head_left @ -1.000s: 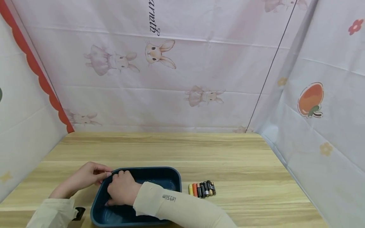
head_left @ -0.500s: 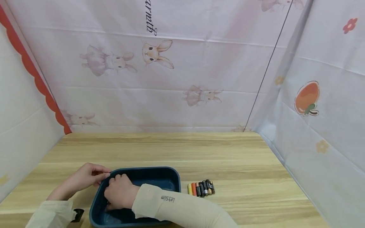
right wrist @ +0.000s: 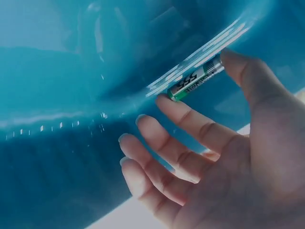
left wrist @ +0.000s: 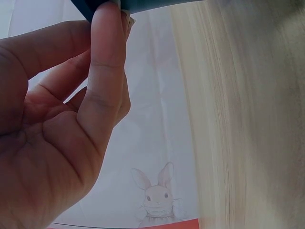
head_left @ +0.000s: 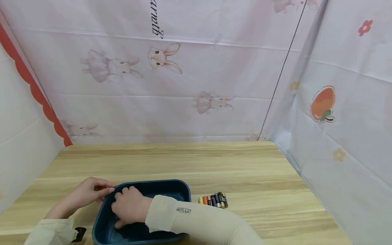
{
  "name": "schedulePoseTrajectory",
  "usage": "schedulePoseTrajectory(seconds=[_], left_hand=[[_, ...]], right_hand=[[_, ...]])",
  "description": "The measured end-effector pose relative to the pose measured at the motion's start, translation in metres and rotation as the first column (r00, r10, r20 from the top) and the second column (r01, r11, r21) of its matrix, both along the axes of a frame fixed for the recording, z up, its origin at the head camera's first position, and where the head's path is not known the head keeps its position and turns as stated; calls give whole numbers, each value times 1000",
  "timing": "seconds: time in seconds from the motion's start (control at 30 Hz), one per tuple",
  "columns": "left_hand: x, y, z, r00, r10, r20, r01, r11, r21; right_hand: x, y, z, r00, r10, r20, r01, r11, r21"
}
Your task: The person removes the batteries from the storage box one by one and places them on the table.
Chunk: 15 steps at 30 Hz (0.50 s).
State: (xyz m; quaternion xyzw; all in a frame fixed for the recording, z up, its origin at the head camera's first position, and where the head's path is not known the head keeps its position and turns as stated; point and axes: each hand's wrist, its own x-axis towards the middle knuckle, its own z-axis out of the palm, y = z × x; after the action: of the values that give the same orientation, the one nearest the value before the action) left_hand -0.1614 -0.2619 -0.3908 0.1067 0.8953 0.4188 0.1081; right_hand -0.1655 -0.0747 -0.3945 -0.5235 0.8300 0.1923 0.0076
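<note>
A dark blue plastic basin stands at the front left of the table. My left hand pinches its far left corner rim between thumb and fingers; the left wrist view shows this hand below the basin's edge. Inside the basin is my right hand, seen from the back. The right wrist view has this hand pinching a green and silver battery end to end between thumb and index finger, close to the basin's inner surface. The other fingers are spread and loosely bent.
Right of the basin, several batteries lie side by side in a row, yellow, orange and mostly black. The right forearm's sleeve crosses the basin's right rim. Printed cloth walls off the table's back and sides.
The whole head view has slid slightly left, scene and all. Both hands keep about the same places at the basin, and the battery row looks unchanged.
</note>
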Motion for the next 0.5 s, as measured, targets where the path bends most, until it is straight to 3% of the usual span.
schedulePoseTrajectory(seconds=[0.2, 0.5], left_hand=[[-2, -3, -1, 1000, -15, -16, 15, 1000, 2], [-5, -3, -2, 1000, -5, 4, 5, 1000, -10]], right_hand=[[-5, 13, 15, 998, 59, 15, -59, 998, 1], [-11, 44, 38, 990, 131, -58, -129, 991, 28]])
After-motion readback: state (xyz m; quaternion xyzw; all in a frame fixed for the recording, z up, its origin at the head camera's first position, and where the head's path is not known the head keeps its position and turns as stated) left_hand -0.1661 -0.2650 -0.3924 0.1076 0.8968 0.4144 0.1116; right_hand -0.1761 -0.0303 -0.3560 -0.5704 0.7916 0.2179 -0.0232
